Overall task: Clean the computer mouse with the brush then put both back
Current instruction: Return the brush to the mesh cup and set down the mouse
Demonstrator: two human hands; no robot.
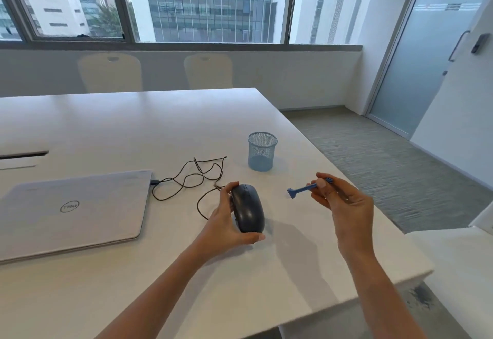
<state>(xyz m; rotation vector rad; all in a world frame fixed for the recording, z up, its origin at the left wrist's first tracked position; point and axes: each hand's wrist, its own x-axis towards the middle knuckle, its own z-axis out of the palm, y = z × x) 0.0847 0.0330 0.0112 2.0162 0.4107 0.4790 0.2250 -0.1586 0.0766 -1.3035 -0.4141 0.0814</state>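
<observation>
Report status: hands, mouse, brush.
Left hand grips mouse. Right hand pinches blue brush, head toward mouse, not touching. Cable trails to laptop; nothing between brush and mouse.

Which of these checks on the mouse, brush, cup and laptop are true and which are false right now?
1. The left grip holds the black corded computer mouse. True.
2. The small blue plastic brush, pinched by the right grip, touches the mouse. False: it is in the air, apart from the mouse, to its right.
3. The light-blue wire-mesh cup lies on its side. False: it stands upright on the white table.
4. The silver laptop is closed. True.
</observation>
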